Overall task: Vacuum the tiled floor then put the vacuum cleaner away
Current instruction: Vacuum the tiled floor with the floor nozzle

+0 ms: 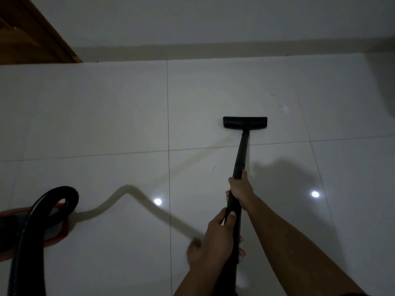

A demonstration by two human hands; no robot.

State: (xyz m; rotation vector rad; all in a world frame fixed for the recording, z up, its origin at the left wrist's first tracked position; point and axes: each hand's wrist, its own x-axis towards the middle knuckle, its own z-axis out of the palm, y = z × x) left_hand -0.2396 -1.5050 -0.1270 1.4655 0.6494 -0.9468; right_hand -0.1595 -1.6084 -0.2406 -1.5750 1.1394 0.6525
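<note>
Head view: both hands' fingers (231,215) seemingly wrapped (dim light) around wand (241,154).

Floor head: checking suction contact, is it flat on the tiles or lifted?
Flat: the floor head sits flush on the tiles.

Vacuum body (12,229) cut off at left edge; hose (32,223) ran off bottom; foot (193,253) blurred behind left hand (218,236).

Glossy pale floor (106,107) (dim), wooden door (27,35).
</note>
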